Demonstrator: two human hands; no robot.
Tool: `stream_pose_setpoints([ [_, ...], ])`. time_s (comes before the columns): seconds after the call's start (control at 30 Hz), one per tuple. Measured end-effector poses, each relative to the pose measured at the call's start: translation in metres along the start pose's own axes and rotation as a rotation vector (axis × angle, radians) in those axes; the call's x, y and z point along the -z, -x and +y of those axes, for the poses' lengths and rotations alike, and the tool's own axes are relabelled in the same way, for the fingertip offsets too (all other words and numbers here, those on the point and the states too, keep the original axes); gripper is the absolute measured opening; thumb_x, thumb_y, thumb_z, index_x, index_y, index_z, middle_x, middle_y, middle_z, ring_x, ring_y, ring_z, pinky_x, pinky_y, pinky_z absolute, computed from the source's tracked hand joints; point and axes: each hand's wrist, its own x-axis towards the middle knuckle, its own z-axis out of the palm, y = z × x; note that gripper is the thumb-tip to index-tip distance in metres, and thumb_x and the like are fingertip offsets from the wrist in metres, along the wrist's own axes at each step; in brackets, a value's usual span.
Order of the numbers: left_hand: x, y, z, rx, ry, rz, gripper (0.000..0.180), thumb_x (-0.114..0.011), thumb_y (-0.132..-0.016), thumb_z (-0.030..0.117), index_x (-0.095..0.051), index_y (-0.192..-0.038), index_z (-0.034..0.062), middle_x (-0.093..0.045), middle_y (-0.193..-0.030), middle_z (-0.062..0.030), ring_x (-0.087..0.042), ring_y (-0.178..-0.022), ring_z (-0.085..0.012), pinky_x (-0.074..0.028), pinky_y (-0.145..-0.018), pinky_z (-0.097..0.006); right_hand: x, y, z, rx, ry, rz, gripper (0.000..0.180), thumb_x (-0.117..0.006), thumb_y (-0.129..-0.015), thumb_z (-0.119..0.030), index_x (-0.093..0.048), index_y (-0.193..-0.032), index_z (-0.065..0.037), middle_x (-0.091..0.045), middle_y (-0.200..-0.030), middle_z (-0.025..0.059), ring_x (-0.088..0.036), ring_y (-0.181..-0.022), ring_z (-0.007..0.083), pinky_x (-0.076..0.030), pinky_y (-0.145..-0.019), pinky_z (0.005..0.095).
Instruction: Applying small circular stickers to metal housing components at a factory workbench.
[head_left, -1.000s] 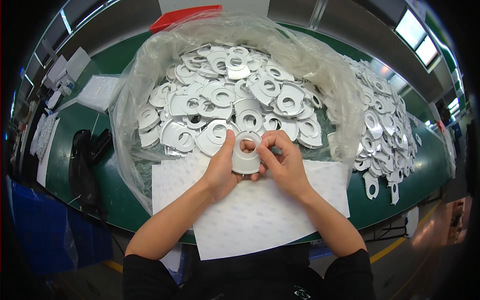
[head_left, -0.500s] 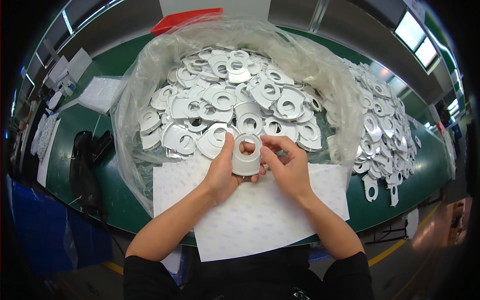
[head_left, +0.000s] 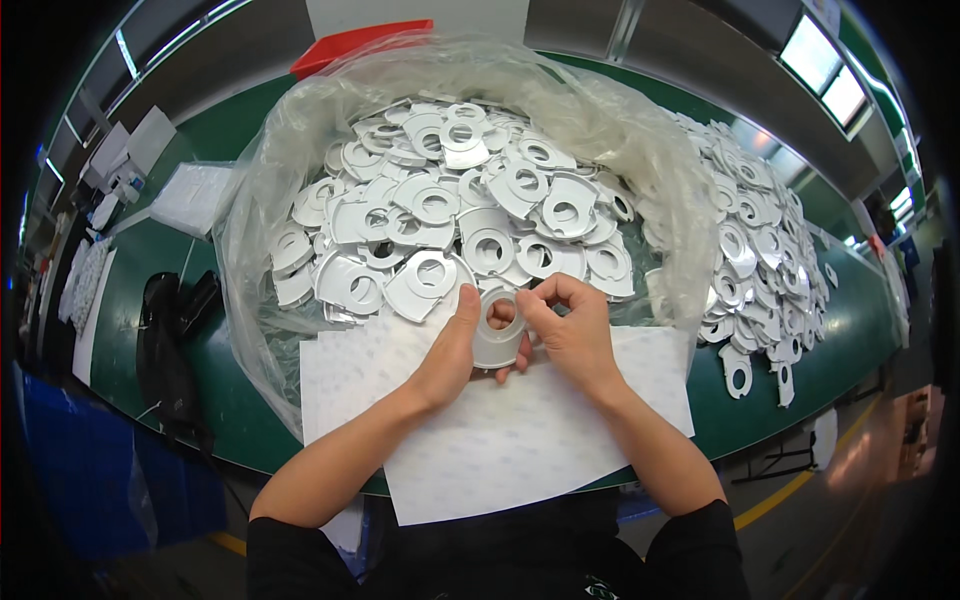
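Note:
I hold one flat white plastic part with a round hole upright between both hands, just above a white dotted sheet. My left hand grips its left edge with the thumb up along the rim. My right hand pinches its upper right side, fingertips curled at the hole. Right behind my hands an open clear plastic bag holds a heap of several identical white parts.
A second pile of white parts lies on the green table to the right of the bag. A black object sits at left, with white sheets and trays beyond. A red bin stands behind the bag.
The part has stayed between both hands; my right fingers have shifted slightly around its hole, and the hands barely moved.

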Motion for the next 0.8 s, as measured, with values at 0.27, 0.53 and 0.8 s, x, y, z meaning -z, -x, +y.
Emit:
stream_pose_setpoints([
  [0.27, -0.007, 0.003, 0.007, 0.027, -0.087, -0.01, 0.08, -0.005, -0.089, 0.068, -0.051, -0.105, 0.0056, -0.059, -0.08, -0.0048, -0.056, -0.065, -0.0091, -0.043, -0.054, -0.02, -0.005, 0.006, -0.003, 0.03, 0.341, 0.13, 0.041, -0.075, -0.073, -0.028, -0.043, -0.064, -0.004, -0.052, -0.058, 0.0061, -0.05, -0.041, 0.013, -0.04, -0.039, 0.0289],
  [0.53, -0.001, 0.0, 0.011, 0.087, 0.048, 0.024, 0.08, -0.005, -0.086, 0.072, -0.049, -0.098, 0.007, -0.059, -0.077, -0.0075, -0.059, -0.064, -0.0146, -0.045, -0.05, -0.024, 0.001, 0.011, -0.009, 0.328, 0.831, 0.139, 0.046, -0.078, -0.065, -0.038, -0.046, -0.064, -0.005, -0.05, -0.063, 0.0063, -0.053, -0.061, 0.0211, -0.042, -0.053, 0.0344],
  [0.8, 0.004, 0.0, 0.015, 0.196, 0.087, -0.013, 0.078, -0.007, -0.085, 0.073, -0.049, -0.092, 0.0068, -0.06, -0.073, -0.0118, -0.061, -0.063, -0.0189, -0.044, -0.046, -0.025, 0.01, 0.012, 0.001, 0.227, 0.679, 0.026, 0.024, -0.064, -0.08, -0.021, -0.055, -0.071, -0.001, -0.057, -0.068, 0.0117, -0.056, -0.065, 0.0266, -0.043, -0.059, 0.0381],
])
